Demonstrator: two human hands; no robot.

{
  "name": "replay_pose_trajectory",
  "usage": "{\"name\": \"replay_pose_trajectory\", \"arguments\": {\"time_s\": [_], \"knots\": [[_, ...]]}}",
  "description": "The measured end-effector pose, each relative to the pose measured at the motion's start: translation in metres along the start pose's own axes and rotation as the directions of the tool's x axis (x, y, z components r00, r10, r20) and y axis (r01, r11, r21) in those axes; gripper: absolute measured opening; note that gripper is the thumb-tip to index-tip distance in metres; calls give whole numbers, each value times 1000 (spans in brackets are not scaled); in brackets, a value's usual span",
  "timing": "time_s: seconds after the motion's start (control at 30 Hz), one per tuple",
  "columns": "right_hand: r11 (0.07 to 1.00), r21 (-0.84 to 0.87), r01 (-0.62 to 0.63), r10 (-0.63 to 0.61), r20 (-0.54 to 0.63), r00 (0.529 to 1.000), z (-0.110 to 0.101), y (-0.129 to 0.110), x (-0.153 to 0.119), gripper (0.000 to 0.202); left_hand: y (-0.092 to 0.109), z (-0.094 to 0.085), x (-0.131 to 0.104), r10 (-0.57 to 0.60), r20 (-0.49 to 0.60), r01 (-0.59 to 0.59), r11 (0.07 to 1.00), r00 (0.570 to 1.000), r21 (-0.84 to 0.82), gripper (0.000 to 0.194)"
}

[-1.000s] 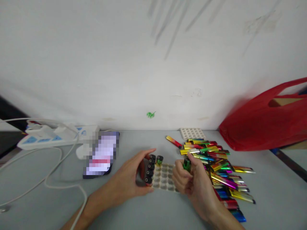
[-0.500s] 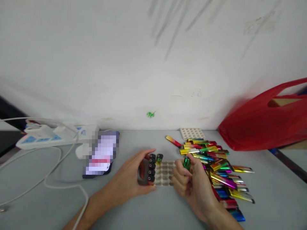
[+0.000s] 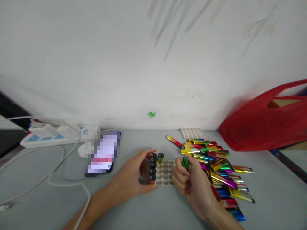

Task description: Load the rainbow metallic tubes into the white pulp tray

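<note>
My left hand [image 3: 133, 174] curves around the left end of a pale tray [image 3: 166, 175] with rows of holes, thumb at the near edge and fingers at the far edge. A row of lighters with black tops [image 3: 153, 171] stands upright in the tray beside my palm. One yellow-green lighter [image 3: 160, 157] begins the second row at the far edge. In my closed right hand [image 3: 189, 182] is a green metallic lighter [image 3: 185, 162], its upper end showing above the curled fingers. This hand is over the tray's right end and hides part of it.
Many shiny lighters [image 3: 223, 180] lie in a loose pile at right. Behind them is another holed tray [image 3: 193, 133], near a red bag [image 3: 263, 121]. On the left are a phone [image 3: 104, 153], a power strip [image 3: 59, 135] and a white cable [image 3: 64, 184].
The view has shifted very slightly. My right hand still holds the green lighter, which has turned a little; my left hand stays around the tray's end.
</note>
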State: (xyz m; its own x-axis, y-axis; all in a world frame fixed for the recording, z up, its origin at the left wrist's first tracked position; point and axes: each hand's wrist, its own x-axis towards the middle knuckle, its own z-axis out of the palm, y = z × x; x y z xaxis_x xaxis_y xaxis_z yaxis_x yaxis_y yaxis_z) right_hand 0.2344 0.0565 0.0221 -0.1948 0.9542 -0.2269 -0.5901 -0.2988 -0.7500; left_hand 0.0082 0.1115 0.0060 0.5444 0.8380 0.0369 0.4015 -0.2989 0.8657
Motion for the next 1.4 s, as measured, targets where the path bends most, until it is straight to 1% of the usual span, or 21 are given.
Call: {"name": "replay_pose_trajectory", "arguments": {"time_s": [0.07, 0.13, 0.17, 0.23, 0.3, 0.37, 0.4, 0.47, 0.57, 0.63, 0.73, 0.87, 0.93, 1.03, 1.17, 1.3, 1.4], "knots": [[994, -85, 61, -64, -32, 997, -1, 2, 0, 62, 0, -1, 0, 3, 3, -3, 1000, 1000, 9, 92], [962, -244, 123, -143, -67, 987, -2, 5, -3, 58, 0, -1, 1, 6, 7, -6, 1000, 1000, 18, 92], [928, -340, 155, -193, -82, 978, -3, 6, -4, 56, -1, -1, 1, 7, 9, -7, 1000, 1000, 17, 92], [826, -524, 206, -288, -79, 954, -3, 7, -8, 48, -1, -1, 1, 6, 12, -7, 1000, 1000, 9, 92], [708, -660, 251, -354, -24, 935, -2, 6, -11, 38, -2, -1, 0, 14, 9, -14, 1000, 1000, 0, 91], [598, -744, 300, -398, 50, 916, -1, 5, -12, 32, -1, -1, 0, 23, 4, -23, 1000, 1000, -2, 89], [557, -767, 318, -407, 81, 910, 0, 5, -12, 31, 0, -1, 0, 26, 3, -26, 1000, 1000, -1, 88], [518, -791, 326, -408, 107, 907, 0, 6, -11, 31, 1, -1, 0, 26, 2, -26, 1000, 1000, 1, 87], [486, -819, 305, -378, 117, 918, -2, 8, -9, 24, 2, -2, 0, 29, 2, -29, 1000, 1000, -6, 87], [429, -850, 307, -379, 139, 915, -3, 10, -10, 20, 2, -1, 1, 28, 9, -28, 1000, 1000, -10, 86], [346, -882, 319, -384, 177, 906, -2, 10, -10, 17, 1, -1, 1, 23, 17, -23, 1000, 1000, -1, 86], [260, -894, 366, -425, 234, 874, -2, 9, -10, 14, 1, -1, 1, 27, 10, -27, 1000, 1000, 1, 86], [239, -892, 383, -439, 252, 862, -1, 9, -10, 15, 1, -1, 1, 26, 9, -26, 1000, 1000, -3, 86], [222, -892, 395, -443, 268, 855, -2, 9, -10, 15, 1, -1, 1, 27, 10, -27, 1000, 1000, -7, 85], [183, -891, 416, -412, 315, 855, -3, 9, -9, 13, 0, -1, 1, 36, 7, -36, 999, 999, -3, 86], [124, -893, 433, -392, 357, 848, -2, 8, -11, 11, 1, -1, 1, 50, 1, -50, 999, 999, 0, 86], [70, -902, 425, -428, 358, 830, -3, 8, -12, 15, 2, 0, 1, 47, 3, -47, 999, 999, 6, 84]]}}
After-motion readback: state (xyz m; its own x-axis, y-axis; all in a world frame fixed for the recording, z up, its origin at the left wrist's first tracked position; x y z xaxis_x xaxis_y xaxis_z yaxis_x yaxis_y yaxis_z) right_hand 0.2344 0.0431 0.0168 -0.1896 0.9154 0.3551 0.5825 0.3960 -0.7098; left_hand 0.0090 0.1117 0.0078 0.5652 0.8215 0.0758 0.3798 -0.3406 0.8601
